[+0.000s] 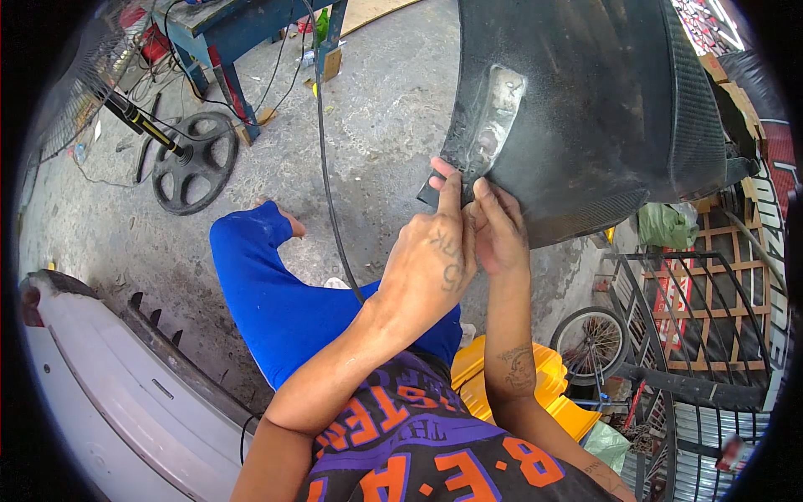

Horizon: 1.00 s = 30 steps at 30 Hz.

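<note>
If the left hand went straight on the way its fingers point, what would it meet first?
The left hand would probably meet the large, curved black panel just ahead; whether they touch now is unclear.

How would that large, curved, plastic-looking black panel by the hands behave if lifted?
The black panel would probably stay fairly stiff, since it holds its broad curve. Its smooth-looking rounded surface might slip in the grasp; the uneven whitish strip perhaps less.
</note>
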Each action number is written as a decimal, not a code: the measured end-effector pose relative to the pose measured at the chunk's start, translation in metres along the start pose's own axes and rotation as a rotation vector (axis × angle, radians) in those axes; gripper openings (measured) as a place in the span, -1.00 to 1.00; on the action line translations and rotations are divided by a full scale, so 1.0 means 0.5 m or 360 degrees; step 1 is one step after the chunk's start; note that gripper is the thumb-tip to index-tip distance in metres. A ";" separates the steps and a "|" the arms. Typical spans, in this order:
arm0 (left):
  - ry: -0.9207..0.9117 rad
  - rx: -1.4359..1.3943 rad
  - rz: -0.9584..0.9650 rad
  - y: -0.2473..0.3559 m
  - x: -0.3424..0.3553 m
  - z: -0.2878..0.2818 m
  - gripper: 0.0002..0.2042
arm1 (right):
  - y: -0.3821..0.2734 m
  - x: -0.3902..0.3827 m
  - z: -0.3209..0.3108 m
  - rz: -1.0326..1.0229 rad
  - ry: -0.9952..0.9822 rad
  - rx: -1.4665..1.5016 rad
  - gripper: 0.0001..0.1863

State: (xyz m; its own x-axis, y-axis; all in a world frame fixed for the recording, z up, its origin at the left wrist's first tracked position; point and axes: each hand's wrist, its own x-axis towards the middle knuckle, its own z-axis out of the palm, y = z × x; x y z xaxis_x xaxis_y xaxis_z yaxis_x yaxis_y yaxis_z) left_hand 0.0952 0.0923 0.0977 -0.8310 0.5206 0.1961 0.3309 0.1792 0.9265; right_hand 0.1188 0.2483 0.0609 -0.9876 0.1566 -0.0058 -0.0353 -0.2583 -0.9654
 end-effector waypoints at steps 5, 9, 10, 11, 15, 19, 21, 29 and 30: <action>0.0021 -0.0018 0.0001 0.001 -0.001 -0.004 -0.59 | 0.004 0.001 0.006 0.0039 0.0068 0.0190 -0.63; 0.0032 -0.0034 0.0023 -0.001 0.001 0.000 -0.59 | 0.003 0.001 0.000 0.0029 0.0055 0.0113 -0.60; 0.0015 -0.0038 0.0004 0.003 0.001 -0.001 -0.59 | 0.004 0.001 -0.004 0.0001 0.0014 0.0015 -0.55; 0.0001 -0.0038 -0.0018 0.003 0.001 -0.003 -0.59 | 0.004 0.001 -0.003 0.0001 0.0013 0.0016 -0.55; 0.0008 -0.0025 0.0025 -0.005 -0.001 -0.002 -0.60 | 0.004 0.002 0.000 0.0013 0.0047 0.0033 -0.55; 0.0009 -0.0041 0.0029 -0.006 -0.001 -0.002 -0.60 | 0.005 0.001 -0.003 0.0037 0.0035 0.0055 -0.56; 0.0012 -0.0033 0.0031 -0.006 0.000 -0.002 -0.60 | 0.004 0.003 -0.003 0.0031 0.0032 0.0054 -0.57; 0.0021 -0.0046 0.0005 -0.008 0.001 -0.002 -0.62 | 0.004 0.003 -0.002 0.0049 0.0043 0.0080 -0.58; 0.0020 -0.0047 0.0006 -0.006 0.002 -0.003 -0.62 | 0.007 0.003 -0.003 0.0034 0.0053 0.0081 -0.58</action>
State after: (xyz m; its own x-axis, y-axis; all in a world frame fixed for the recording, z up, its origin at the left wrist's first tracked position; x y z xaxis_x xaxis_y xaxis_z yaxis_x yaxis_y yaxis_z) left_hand 0.0928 0.0909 0.0957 -0.8353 0.5108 0.2032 0.3208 0.1527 0.9348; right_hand 0.1174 0.2490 0.0573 -0.9827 0.1820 -0.0359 -0.0227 -0.3102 -0.9504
